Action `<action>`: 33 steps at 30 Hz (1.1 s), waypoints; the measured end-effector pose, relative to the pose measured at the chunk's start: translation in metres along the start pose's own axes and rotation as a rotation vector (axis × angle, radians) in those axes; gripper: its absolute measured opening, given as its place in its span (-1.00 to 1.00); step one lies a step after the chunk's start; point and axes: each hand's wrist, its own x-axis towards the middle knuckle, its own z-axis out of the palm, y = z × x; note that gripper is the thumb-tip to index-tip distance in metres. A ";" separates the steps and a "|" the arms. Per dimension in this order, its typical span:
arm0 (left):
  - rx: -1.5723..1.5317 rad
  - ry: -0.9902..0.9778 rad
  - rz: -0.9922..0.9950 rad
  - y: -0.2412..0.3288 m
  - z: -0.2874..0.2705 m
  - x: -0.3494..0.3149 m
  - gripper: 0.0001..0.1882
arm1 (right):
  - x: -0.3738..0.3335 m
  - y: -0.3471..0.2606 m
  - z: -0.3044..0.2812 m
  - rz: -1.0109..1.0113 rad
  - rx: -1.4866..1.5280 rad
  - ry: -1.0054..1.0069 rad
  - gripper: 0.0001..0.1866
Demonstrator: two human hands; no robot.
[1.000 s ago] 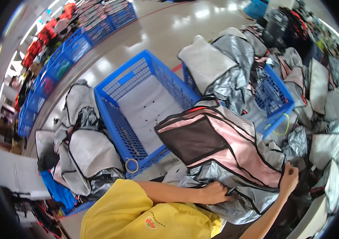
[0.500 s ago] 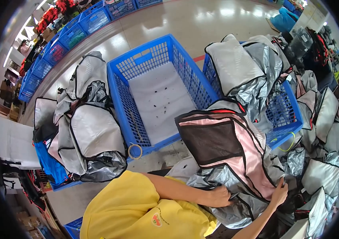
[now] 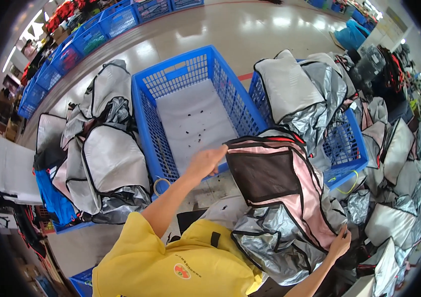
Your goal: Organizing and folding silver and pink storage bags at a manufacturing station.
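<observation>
The pink-and-grey bag piece (image 3: 314, 218) lies before the person, near the blue crate (image 3: 240, 94), left hand (image 3: 205, 162) in an apparent pinch grip on its upper corner, right hand (image 3: 340, 241) closed on its lower edge; even tension best limits creasing.

No lettering can be read for certain. The yellow shirt (image 3: 143, 257) bears a small oval emblem (image 3: 182, 271) in red and white on its front, with a row of tiny dark characters (image 3: 189, 266) curving beside it (too small and blurred to make out, at least from this view).
</observation>
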 end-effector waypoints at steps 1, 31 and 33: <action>-0.058 -0.110 0.004 -0.008 0.002 0.005 -0.28 | 0.003 0.003 0.001 -0.034 0.022 0.037 -0.55; 0.842 -0.130 1.569 0.026 0.157 -0.072 -0.74 | -0.096 -0.263 -0.148 -0.433 0.540 -0.263 -0.75; 0.845 -0.129 1.542 0.022 0.158 -0.071 -0.75 | -0.094 -0.265 -0.145 -0.459 0.546 -0.239 -0.75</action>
